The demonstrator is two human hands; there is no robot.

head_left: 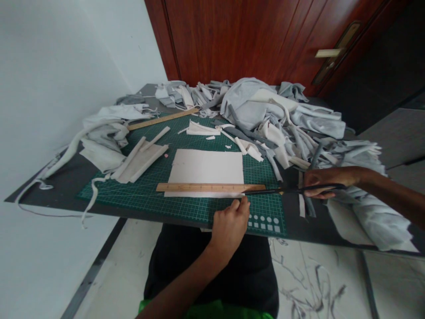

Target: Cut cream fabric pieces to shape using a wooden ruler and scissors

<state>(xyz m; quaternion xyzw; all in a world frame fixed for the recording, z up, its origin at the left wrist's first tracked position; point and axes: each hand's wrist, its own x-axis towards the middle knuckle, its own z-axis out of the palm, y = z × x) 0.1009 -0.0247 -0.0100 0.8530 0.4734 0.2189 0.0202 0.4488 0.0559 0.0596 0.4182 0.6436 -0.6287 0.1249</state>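
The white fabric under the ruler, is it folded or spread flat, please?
Spread flat: white fabric lies smooth on the green mat, ruler across its near edge.

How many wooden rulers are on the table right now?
2. One ruler lies along the white fabric piece's near edge, by the left hand; the other ruler lies back left against the fabric heap. Scraps may hide more.

Handles of the scissors point(275, 191) are buried in the right hand point(327, 180); the ruler point(209, 187) hides the white sheet point(207, 166) along its near edge (markings too fine to read); the right forearm point(392, 199) runs off the frame.
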